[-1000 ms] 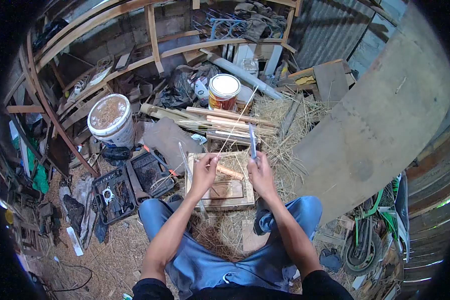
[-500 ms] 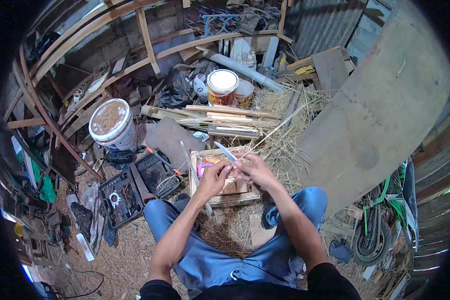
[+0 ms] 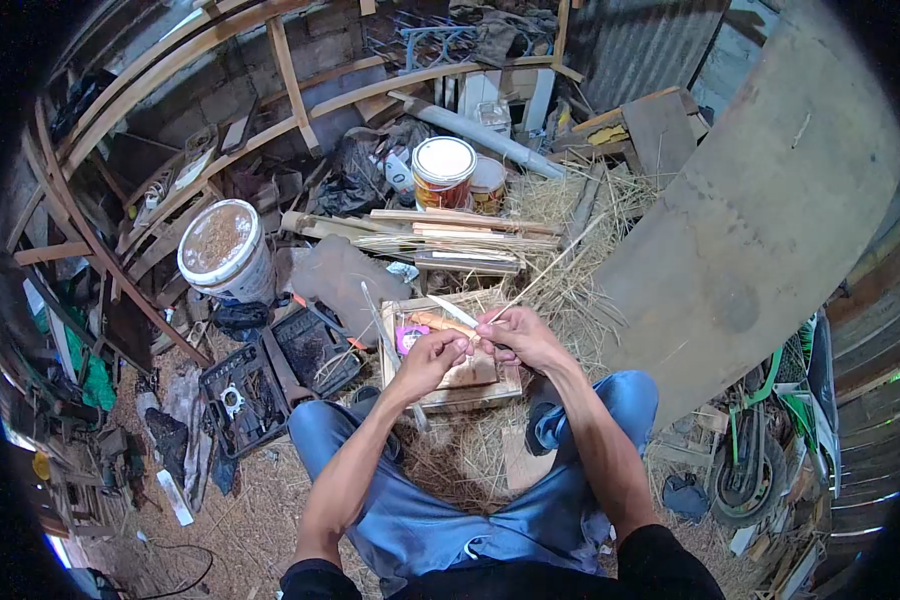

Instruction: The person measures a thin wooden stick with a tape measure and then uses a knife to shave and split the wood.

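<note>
My right hand [image 3: 522,338] is closed around a knife, whose pale blade [image 3: 452,308] points up and to the left over a wooden box. A long thin strip [image 3: 550,268] of bamboo or straw runs from the fingers toward the upper right. Close beside it, my left hand [image 3: 432,362] is closed in a pinch, apparently on the near end of that strip; the fingertips hide most of it. Under the hands sits the shallow wooden box [image 3: 470,395], holding a pink tape measure [image 3: 406,338] and an orange-brown wooden piece [image 3: 432,321].
Beyond the box lies a stack of wood strips [image 3: 460,230], with straw [image 3: 590,290] to its right. An open tool case [image 3: 240,400] and a white bucket [image 3: 225,250] stand left. A paint can [image 3: 443,172] is behind. A large board [image 3: 750,220] leans at right.
The knife blade has tilted lower and its bright face has turned. My right hand has shifted slightly down and right, while the left has moved slightly right.
</note>
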The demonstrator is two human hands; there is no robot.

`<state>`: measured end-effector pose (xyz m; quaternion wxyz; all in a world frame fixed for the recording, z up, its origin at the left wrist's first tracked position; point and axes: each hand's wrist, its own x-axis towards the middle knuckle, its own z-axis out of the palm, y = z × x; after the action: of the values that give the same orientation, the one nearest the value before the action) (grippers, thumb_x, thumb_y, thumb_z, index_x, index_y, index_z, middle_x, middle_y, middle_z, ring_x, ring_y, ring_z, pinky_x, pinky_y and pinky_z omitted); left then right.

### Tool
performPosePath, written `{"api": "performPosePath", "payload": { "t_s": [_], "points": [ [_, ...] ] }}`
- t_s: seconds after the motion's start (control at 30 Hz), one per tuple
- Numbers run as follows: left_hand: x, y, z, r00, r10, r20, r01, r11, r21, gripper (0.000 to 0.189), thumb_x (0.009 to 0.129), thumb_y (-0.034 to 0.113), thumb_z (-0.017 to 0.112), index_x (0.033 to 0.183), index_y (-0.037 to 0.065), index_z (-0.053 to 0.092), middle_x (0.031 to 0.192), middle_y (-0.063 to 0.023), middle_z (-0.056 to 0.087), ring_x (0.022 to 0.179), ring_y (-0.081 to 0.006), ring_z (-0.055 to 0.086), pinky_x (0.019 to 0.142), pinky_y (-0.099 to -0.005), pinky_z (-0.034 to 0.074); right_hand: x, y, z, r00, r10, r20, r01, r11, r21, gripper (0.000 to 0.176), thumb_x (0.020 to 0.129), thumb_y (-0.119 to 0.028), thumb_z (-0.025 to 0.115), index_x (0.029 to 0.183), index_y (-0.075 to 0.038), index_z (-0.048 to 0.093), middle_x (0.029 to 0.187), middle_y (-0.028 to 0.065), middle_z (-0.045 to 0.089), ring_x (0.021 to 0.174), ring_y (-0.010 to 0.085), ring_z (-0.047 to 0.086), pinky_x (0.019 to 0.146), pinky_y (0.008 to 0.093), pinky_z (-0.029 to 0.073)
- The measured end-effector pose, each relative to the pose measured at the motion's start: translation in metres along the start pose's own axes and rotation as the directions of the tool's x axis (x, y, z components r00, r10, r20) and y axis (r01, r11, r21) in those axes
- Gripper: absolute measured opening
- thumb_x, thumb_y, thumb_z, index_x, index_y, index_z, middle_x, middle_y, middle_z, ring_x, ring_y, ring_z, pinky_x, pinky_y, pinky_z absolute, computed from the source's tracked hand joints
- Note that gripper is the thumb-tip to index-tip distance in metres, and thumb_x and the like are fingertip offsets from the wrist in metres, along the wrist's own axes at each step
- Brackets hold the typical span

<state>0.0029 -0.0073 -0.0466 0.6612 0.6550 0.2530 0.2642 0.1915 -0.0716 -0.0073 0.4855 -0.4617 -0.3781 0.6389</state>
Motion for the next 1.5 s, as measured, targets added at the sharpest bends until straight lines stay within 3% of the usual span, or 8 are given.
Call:
{"api": "performPosePath", "payload": {
  "t_s": [0.43, 0.53, 0.6, 0.63, 0.73, 0.9, 1.33, 1.5],
  "points": [
    [-0.004, -0.009, -0.004, 0.999, -0.049, -0.016, 0.051, 0.986, 0.156, 0.022, 0.095, 0.02, 0.052, 0.097, 0.001, 0.062, 0.082, -0.0004, 0.06, 0.073, -0.007, 0.05, 0.065, -0.0223, 0.042, 0.002, 0.009, -0.008, 1.0, -0.018, -0.014, 0.015, 0.984, -0.177, 0.027, 0.089, -0.017, 0.062, 0.107, 0.002, 0.058, 0.067, 0.002, 0.058, 0.051, 0.0045, 0.045, 0.042, 0.0187, 0.03],
    [-0.005, -0.012, -0.004, 0.997, 0.011, -0.081, 0.007, 0.975, 0.221, 0.021, 0.094, 0.018, 0.051, 0.095, 0.0, 0.063, 0.078, -0.0022, 0.062, 0.068, -0.008, 0.051, 0.063, -0.0242, 0.043, -0.003, 0.026, 0.003, 0.996, 0.029, -0.082, -0.061, 0.904, -0.423, 0.025, 0.09, -0.022, 0.06, 0.101, 0.0, 0.062, 0.068, 0.0049, 0.062, 0.054, 0.0085, 0.052, 0.045, 0.0239, 0.039],
    [-0.003, -0.012, -0.011, 0.994, 0.044, -0.097, -0.018, 0.967, 0.253, 0.022, 0.094, 0.018, 0.051, 0.095, 0.0, 0.063, 0.079, -0.0034, 0.063, 0.069, -0.0086, 0.052, 0.064, -0.0249, 0.043, -0.004, 0.035, 0.008, 0.957, -0.212, -0.196, 0.017, 0.718, -0.695, 0.028, 0.091, -0.029, 0.057, 0.09, -0.002, 0.066, 0.068, 0.0088, 0.063, 0.058, 0.0133, 0.057, 0.052, 0.0303, 0.045],
    [0.0, -0.014, -0.012, 0.992, 0.05, -0.116, -0.022, 0.973, 0.229, 0.022, 0.094, 0.018, 0.051, 0.095, -0.001, 0.062, 0.079, -0.0038, 0.063, 0.069, -0.0093, 0.053, 0.065, -0.0256, 0.044, 0.004, 0.045, 0.006, 0.901, -0.403, -0.159, 0.196, 0.706, -0.68, 0.033, 0.092, -0.028, 0.057, 0.078, 0.001, 0.063, 0.057, 0.0003, 0.052, 0.051, 0.0061, 0.043, 0.045, 0.0268, 0.036],
    [0.006, -0.021, -0.005, 0.986, 0.084, -0.146, -0.057, 0.982, 0.182, 0.022, 0.094, 0.018, 0.052, 0.097, -0.001, 0.062, 0.082, -0.005, 0.065, 0.072, -0.0109, 0.056, 0.067, -0.0269, 0.045, 0.007, 0.038, 0.003, 0.899, -0.33, -0.289, 0.038, 0.715, -0.698, 0.032, 0.09, -0.032, 0.057, 0.084, -0.002, 0.067, 0.062, 0.0106, 0.061, 0.056, 0.0159, 0.057, 0.055, 0.0325, 0.045],
    [-0.001, -0.012, -0.002, 0.982, 0.12, -0.145, -0.066, 0.94, 0.334, 0.022, 0.094, 0.018, 0.052, 0.1, 0.0, 0.063, 0.081, -0.0072, 0.065, 0.072, -0.011, 0.055, 0.066, -0.0272, 0.044, 0.005, 0.024, 0.003, 0.952, -0.146, -0.269, -0.09, 0.707, -0.701, 0.031, 0.091, -0.032, 0.055, 0.089, -0.006, 0.07, 0.056, 0.0073, 0.058, 0.049, 0.0135, 0.052, 0.049, 0.0342, 0.042],
    [-0.016, -0.005, -0.01, 0.977, 0.143, -0.156, -0.067, 0.908, 0.413, 0.02, 0.093, 0.015, 0.053, 0.098, -0.001, 0.064, 0.08, -0.0078, 0.067, 0.068, -0.0106, 0.056, 0.061, -0.0273, 0.043, 0.006, 0.032, -0.016, 0.9, -0.273, -0.341, -0.014, 0.761, -0.649, 0.038, 0.094, -0.037, 0.052, 0.084, -0.004, 0.069, 0.057, 0.0018, 0.054, 0.047, 0.0111, 0.044, 0.042, 0.0293, 0.033],
    [-0.017, 0.009, -0.003, 0.954, 0.255, -0.158, -0.131, 0.828, 0.546, 0.018, 0.09, 0.012, 0.055, 0.098, -0.001, 0.064, 0.084, -0.0155, 0.067, 0.068, -0.0238, 0.063, 0.062, -0.033, 0.047, 0.005, 0.02, -0.008, 0.948, -0.127, -0.291, -0.013, 0.901, -0.435, 0.038, 0.092, -0.038, 0.056, 0.081, -0.003, 0.062, 0.058, -0.0024, 0.049, 0.047, 0.0062, 0.04, 0.042, 0.0222, 0.03]
  ]
}}
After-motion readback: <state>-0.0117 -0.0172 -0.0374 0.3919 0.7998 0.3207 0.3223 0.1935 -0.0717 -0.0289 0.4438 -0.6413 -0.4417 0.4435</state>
